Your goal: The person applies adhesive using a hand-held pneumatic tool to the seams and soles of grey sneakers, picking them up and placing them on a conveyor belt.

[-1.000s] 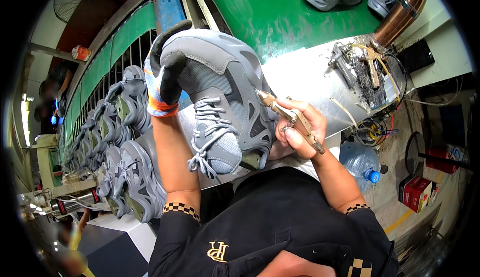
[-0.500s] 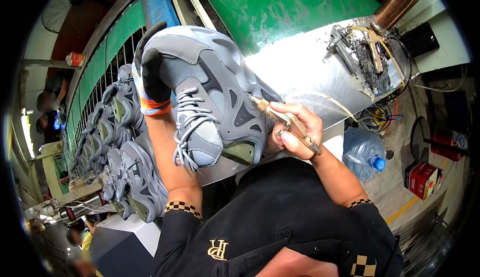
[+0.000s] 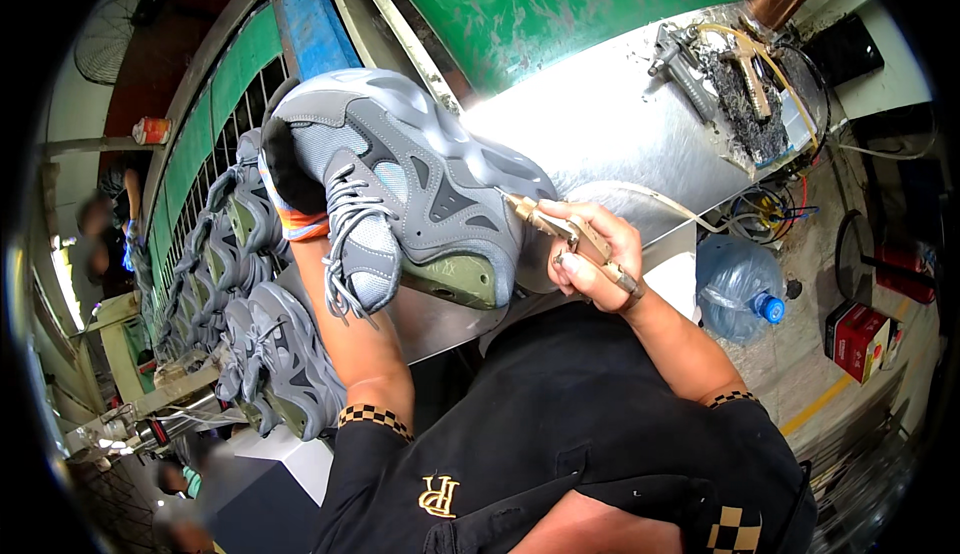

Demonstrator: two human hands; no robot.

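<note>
A grey sneaker (image 3: 430, 179) with laces, pale blue mesh and an olive green panel is held up in front of me, its side facing me and its sole edge toward the bench. My left hand (image 3: 287, 169), in a black-palmed glove with an orange cuff, is closed around one end of it; part of the fingers is hidden. My bare right hand (image 3: 610, 259) grips a brass-coloured nozzle tool (image 3: 542, 218). The tip is at the seam between upper and sole; whether it touches, I cannot tell.
A metal bench top (image 3: 610, 124) carries a similar tool (image 3: 688, 79) on a dark, crusted patch. A pale hose (image 3: 650, 190) crosses its near edge. Several grey sneakers (image 3: 285, 349) stand at left. On the floor at right are a water jug (image 3: 735, 284) and a red box (image 3: 855, 339).
The sneaker has tilted in my left hand, its laced side swinging left and its green panel showing more. The nozzle tip stays by the sole seam, with the tool still in my right hand.
</note>
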